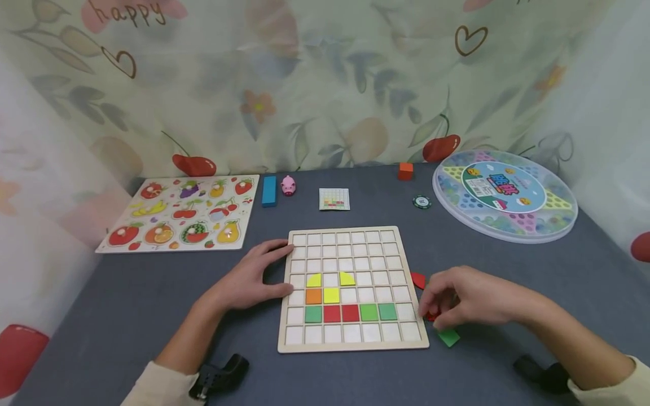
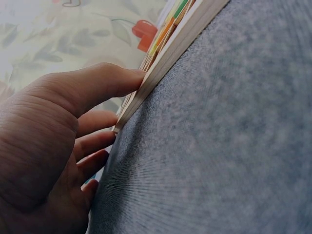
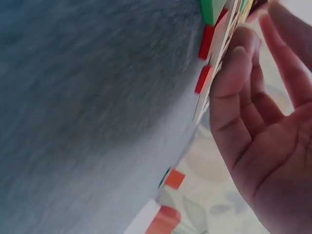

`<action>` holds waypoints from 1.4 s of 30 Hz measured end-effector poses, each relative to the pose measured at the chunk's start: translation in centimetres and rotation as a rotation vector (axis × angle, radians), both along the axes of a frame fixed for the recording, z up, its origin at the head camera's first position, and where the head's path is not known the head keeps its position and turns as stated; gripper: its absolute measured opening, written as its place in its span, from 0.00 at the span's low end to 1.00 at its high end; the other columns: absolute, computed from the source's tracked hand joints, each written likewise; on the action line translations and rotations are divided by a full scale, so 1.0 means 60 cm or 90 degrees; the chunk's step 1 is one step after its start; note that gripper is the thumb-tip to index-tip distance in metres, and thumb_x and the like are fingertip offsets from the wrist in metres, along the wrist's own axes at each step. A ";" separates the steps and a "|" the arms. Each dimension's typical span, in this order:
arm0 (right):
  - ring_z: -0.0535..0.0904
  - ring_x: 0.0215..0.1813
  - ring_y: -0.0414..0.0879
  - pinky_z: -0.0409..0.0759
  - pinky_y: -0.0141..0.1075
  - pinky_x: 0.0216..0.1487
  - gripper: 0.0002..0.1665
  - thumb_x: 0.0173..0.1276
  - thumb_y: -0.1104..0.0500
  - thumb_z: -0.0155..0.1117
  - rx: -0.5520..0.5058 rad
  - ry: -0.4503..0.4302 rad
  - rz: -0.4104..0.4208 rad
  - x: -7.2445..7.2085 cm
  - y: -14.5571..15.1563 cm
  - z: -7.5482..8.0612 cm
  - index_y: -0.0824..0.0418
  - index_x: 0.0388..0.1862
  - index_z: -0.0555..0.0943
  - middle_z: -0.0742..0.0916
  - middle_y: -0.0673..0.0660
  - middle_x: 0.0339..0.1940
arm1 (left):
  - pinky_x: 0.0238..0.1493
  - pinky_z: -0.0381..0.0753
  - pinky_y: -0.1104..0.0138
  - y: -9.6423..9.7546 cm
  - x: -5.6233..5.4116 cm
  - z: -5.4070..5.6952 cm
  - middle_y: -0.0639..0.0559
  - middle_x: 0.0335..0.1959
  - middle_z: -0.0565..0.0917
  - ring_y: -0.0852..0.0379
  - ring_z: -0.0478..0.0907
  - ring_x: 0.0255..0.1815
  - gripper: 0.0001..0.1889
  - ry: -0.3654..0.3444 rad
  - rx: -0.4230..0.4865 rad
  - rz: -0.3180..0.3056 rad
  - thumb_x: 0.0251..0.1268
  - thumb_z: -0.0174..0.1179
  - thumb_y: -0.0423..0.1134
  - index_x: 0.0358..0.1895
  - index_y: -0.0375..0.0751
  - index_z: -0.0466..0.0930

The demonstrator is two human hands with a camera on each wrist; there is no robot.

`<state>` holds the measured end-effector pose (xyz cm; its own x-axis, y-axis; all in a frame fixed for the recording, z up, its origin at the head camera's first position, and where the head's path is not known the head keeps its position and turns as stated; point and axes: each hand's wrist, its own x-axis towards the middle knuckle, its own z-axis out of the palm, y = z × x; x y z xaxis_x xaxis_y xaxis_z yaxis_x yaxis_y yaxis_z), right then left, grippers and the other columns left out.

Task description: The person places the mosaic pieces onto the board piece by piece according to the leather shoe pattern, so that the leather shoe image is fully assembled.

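A wooden grid board [image 1: 342, 348] with white cells lies on the table. Its cells hold two yellow rounded-corner pieces [image 1: 347, 279], an orange square [image 1: 313, 296], a yellow square [image 1: 331, 295], red squares [image 1: 350, 313] and green squares [image 1: 368, 312]. My left hand [image 1: 249, 277] rests at the board's left edge, thumb and fingertips touching the rim. Beyond the right edge, my right hand [image 1: 474, 296] hovers with loosely bent fingers over loose pieces. A red piece [image 1: 418, 280] lies beside the board; another red piece [image 3: 208, 41] is partly hidden under the hand, near a green piece [image 1: 449, 338].
A small pattern card [image 1: 334, 199] stands behind the board. Farther back are a fruit puzzle board [image 1: 172, 208], a blue block [image 1: 269, 192], a pink pig figure [image 1: 288, 185], an orange cube [image 1: 405, 171], a poker chip [image 1: 422, 202] and a round game box [image 1: 508, 197].
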<state>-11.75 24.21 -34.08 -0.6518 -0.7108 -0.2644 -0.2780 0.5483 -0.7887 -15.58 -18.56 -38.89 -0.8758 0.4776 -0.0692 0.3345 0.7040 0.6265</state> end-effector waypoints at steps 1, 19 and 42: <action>0.80 0.36 0.37 0.81 0.32 0.37 0.11 0.63 0.57 0.77 0.002 -0.001 0.007 0.001 0.006 -0.001 0.53 0.45 0.89 0.85 0.49 0.39 | 0.71 0.66 0.37 0.000 0.000 0.000 0.43 0.81 0.60 0.38 0.56 0.79 0.43 0.000 0.000 0.000 0.64 0.70 0.53 0.80 0.46 0.63; 0.76 0.30 0.35 0.78 0.31 0.32 0.13 0.56 0.58 0.80 0.068 0.007 0.035 0.014 0.018 -0.019 0.47 0.37 0.85 0.79 0.46 0.34 | 0.72 0.66 0.38 -0.002 0.001 0.001 0.44 0.81 0.60 0.39 0.56 0.79 0.43 -0.011 -0.005 0.009 0.64 0.70 0.55 0.80 0.47 0.64; 0.78 0.30 0.42 0.78 0.33 0.32 0.09 0.69 0.58 0.71 -0.020 -0.048 -0.004 -0.036 -0.039 0.023 0.60 0.46 0.87 0.84 0.53 0.29 | 0.72 0.66 0.39 0.000 -0.002 -0.001 0.43 0.82 0.60 0.40 0.56 0.79 0.43 -0.009 0.005 0.005 0.63 0.70 0.53 0.80 0.46 0.64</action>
